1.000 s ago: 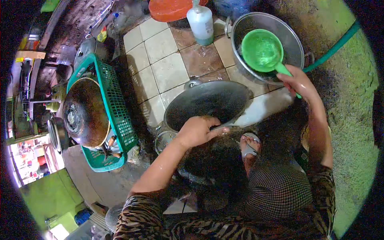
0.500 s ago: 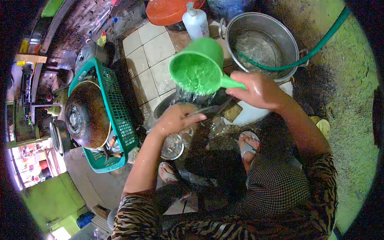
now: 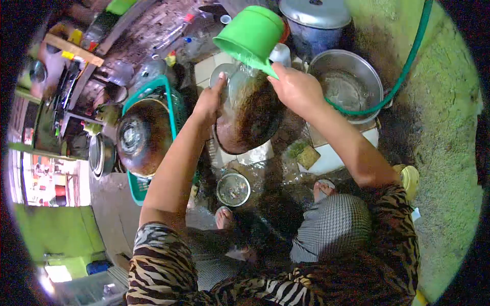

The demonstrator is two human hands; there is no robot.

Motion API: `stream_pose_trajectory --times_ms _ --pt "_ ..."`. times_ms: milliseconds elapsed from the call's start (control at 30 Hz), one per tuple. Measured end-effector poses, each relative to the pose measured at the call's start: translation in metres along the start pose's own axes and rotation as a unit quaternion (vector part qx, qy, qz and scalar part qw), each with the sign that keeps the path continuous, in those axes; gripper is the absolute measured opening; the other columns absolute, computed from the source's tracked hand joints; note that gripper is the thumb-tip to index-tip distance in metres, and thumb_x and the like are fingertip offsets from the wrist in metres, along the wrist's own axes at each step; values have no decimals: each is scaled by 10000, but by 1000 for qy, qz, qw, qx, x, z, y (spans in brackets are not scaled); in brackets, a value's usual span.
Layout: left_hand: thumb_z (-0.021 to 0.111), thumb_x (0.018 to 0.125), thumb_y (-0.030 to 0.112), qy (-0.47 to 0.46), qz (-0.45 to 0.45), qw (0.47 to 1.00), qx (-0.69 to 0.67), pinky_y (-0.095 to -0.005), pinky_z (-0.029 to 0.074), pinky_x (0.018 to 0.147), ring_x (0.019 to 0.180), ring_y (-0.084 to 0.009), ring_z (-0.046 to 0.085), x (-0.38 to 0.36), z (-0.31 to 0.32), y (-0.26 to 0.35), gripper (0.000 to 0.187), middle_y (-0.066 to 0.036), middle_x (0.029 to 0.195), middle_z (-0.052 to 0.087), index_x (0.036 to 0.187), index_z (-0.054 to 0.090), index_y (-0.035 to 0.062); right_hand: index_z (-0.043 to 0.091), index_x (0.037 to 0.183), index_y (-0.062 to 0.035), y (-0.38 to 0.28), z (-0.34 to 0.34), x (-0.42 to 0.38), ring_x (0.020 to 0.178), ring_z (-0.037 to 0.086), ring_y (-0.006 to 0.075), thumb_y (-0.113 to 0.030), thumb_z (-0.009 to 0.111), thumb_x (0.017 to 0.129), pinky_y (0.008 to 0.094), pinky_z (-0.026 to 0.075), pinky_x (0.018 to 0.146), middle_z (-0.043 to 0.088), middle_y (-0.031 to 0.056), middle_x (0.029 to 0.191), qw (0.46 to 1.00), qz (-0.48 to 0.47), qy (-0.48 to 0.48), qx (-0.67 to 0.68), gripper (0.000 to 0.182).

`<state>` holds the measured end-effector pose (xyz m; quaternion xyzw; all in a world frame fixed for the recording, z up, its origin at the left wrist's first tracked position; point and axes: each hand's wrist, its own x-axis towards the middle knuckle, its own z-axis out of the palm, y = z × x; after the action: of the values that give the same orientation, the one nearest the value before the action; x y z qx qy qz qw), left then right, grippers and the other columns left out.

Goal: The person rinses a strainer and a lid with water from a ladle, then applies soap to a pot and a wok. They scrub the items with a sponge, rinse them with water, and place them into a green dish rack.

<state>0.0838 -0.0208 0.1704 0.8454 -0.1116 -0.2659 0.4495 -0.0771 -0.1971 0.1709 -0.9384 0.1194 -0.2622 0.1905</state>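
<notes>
My right hand (image 3: pixel 297 91) is closed round the handle of a green water dipper (image 3: pixel 252 33), which is tipped over. Water runs from the dipper onto a large, round, scorched wok (image 3: pixel 250 117). That wok stands tilted up, its brown and black underside facing me. At its upper left edge, my left hand (image 3: pixel 208 102) grips the wok with the thumb raised along the rim; the other fingers are partly hidden.
A teal basket (image 3: pixel 133 191) holds another blackened wok (image 3: pixel 148 135) on the left. At the right, a green hose (image 3: pixel 403 76) runs into a metal pot (image 3: pixel 375 84). A sponge (image 3: pixel 308 157) lies on a white slab (image 3: pixel 337 155), and a small bowl (image 3: pixel 234 189) sits on the wet floor.
The wok has been raised and turned so that its underside shows. My right hand has lifted the dipper and tipped it further over. The view has shifted.
</notes>
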Motion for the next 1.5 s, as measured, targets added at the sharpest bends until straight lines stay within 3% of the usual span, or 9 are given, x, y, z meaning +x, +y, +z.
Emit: stream_pose_trajectory --times_ms 267,433,500,800,967,1067,1400,1433,1500 --pt "456 829 601 67 -9 954 -292 -409 446 808 930 -250 548 -89 -70 -6 722 -147 1087 559 1171 488 -34 509 1074 -63 58 -45 -31 919 550 410 -370 580 806 471 438 786 587 233 978 978 196 0 -79 414" --pt "445 873 525 84 62 881 -461 -396 408 893 1001 -266 527 -123 -109 -30 625 -137 1135 542 1181 462 -19 509 1149 -20 88 -75 -74 971 560 382 -435 612 768 422 444 843 580 240 1055 981 140 -7 -137 572" --pt "436 878 519 44 83 851 -516 -445 392 912 1030 -286 512 -112 -127 -51 598 -144 1161 529 1181 473 6 551 1107 -6 62 -106 -79 969 576 347 -426 625 767 387 441 852 588 243 1050 953 214 -208 -57 545" --pt "259 906 547 163 237 723 -629 -454 417 919 1077 -310 513 -153 -224 -79 619 -108 1202 524 1278 408 75 591 1010 -47 10 -138 -112 704 529 106 -361 591 830 265 438 637 589 22 827 916 191 -325 135 362" --pt "228 884 602 222 341 625 -666 -446 340 998 1185 -323 419 -101 -303 -170 692 -107 1320 426 1316 366 79 610 943 34 111 -75 -166 737 580 180 -328 594 808 345 463 675 650 119 869 922 162 -335 -113 387" --pt "208 857 651 257 298 597 -699 -469 320 1010 1216 -321 388 -124 -322 -166 728 -87 1355 388 1342 340 124 613 833 19 124 -62 -192 605 531 184 -390 551 826 349 446 580 609 90 703 902 205 -373 -70 413" --pt "237 857 649 347 201 649 -647 -462 351 978 1147 -298 449 -38 -347 -239 721 -93 1300 454 1329 366 120 644 843 -24 115 -57 -226 731 607 247 -417 521 835 355 470 699 634 144 749 836 280 -450 -141 412" --pt "231 857 647 403 144 666 -611 -453 355 971 1105 -293 476 -34 -343 -240 724 -91 1279 472 1322 373 110 632 919 -37 86 -67 -217 795 607 246 -407 534 833 370 470 720 635 136 863 805 377 -440 -128 393" --pt "250 858 638 520 369 725 -261 -440 368 954 1040 -287 513 91 -381 -383 725 -89 1258 488 1305 386 84 620 996 -49 92 -64 -217 858 607 245 -397 547 832 385 469 741 636 127 977 765 470 -425 -118 391"
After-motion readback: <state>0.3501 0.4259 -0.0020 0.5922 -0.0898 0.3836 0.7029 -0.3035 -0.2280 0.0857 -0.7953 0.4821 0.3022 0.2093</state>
